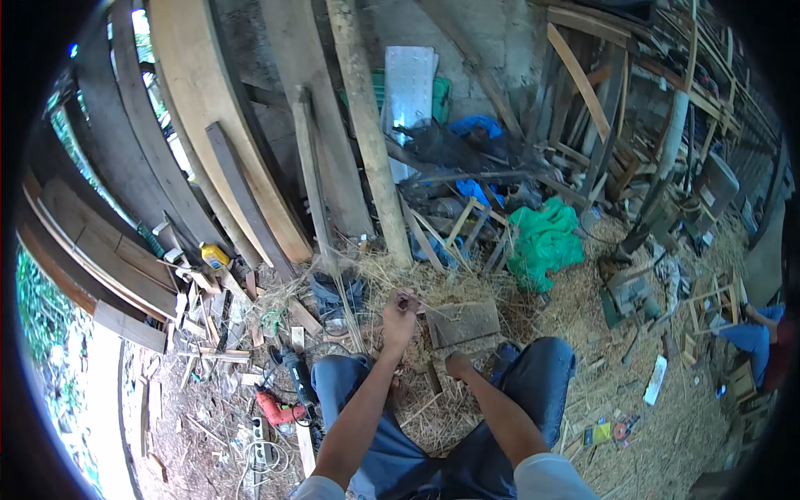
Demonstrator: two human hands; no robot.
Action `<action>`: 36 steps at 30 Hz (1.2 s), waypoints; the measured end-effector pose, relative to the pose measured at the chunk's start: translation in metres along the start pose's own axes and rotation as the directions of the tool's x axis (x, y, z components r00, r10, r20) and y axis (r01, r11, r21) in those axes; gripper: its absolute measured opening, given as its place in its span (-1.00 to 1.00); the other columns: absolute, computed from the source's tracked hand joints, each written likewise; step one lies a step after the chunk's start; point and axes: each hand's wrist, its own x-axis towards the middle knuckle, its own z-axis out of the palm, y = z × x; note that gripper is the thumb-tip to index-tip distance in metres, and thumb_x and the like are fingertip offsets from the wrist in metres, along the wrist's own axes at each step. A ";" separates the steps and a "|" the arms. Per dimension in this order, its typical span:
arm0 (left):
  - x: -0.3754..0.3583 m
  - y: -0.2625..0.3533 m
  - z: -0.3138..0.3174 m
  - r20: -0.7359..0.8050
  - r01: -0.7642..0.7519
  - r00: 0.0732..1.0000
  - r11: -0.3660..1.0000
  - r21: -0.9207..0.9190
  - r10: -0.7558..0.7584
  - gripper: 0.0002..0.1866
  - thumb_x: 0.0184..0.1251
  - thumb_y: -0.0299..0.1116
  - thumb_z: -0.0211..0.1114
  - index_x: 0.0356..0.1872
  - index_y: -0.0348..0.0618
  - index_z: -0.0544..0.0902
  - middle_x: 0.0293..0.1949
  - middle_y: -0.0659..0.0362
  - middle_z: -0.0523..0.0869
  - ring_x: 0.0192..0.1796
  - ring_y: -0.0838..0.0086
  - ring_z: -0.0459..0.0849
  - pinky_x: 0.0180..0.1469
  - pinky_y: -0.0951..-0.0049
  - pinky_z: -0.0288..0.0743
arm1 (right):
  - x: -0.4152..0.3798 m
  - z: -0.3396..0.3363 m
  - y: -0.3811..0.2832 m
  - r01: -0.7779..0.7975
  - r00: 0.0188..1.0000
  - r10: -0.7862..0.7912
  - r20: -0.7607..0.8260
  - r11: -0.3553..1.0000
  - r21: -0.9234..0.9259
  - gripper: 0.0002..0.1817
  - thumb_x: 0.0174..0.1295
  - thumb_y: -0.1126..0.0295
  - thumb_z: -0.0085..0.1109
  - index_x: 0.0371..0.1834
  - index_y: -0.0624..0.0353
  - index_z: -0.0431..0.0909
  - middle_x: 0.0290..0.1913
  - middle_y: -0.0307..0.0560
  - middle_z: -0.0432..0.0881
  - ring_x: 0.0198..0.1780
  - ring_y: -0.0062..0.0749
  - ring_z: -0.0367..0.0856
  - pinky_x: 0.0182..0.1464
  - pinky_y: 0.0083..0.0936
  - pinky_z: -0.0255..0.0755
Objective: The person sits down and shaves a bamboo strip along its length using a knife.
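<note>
Both my hands are over a wooden block on the ground between my knees. My left hand (401,321) is raised at the block's left side, its fingers curled round something small and brownish that I cannot make out. The wooden block (463,325) has a flat, light top and shavings around it. My right hand (457,365) is closed at the block's near edge; what it holds, if anything, is hidden. A short piece of wood (433,379) stands to the left of my right hand.
A red drill (277,408), a dark green power tool (297,375) and a power strip (262,442) lie left of my legs. Long planks (225,133) lean at the back left. Beyond the block is a green sack (543,243). Another person's leg (754,337) shows at far right.
</note>
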 end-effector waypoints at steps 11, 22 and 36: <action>-0.011 0.117 -0.081 0.412 0.228 0.900 0.960 -0.162 -0.144 -0.70 0.46 -0.36 0.09 0.13 -0.22 0.54 -0.39 0.28 0.57 -0.40 0.66 0.50 -0.29 0.62 0.42 | -0.109 -0.256 0.013 0.583 0.680 0.479 -0.555 0.106 0.806 -0.73 0.45 0.29 -0.16 -0.06 0.21 0.48 -0.50 -0.09 0.52 -0.54 -0.39 0.51 -0.47 -0.45 0.41; -0.039 0.167 -0.078 0.423 0.246 0.900 0.922 -0.297 -0.104 -0.76 0.44 -0.43 0.10 0.03 -0.30 0.56 -0.48 0.28 0.52 -0.44 0.64 0.47 -0.39 0.60 0.37 | -0.190 -0.295 -0.005 0.685 0.724 0.381 -0.575 -0.301 0.664 -0.74 0.45 0.31 -0.12 0.02 0.27 0.42 -0.53 -0.25 0.38 -0.59 -0.65 0.34 -0.54 -0.64 0.31; -0.054 0.157 -0.067 0.329 0.073 0.942 0.997 -0.013 -0.065 -0.83 0.38 -0.50 0.12 -0.11 -0.30 0.61 -0.46 0.19 0.58 -0.47 0.59 0.49 -0.40 0.59 0.37 | -0.184 -0.291 -0.028 0.619 0.783 0.155 -0.602 -0.103 0.778 -0.76 0.41 0.35 -0.02 0.03 0.23 0.45 -0.53 -0.32 0.40 -0.54 -0.73 0.26 -0.51 -0.72 0.14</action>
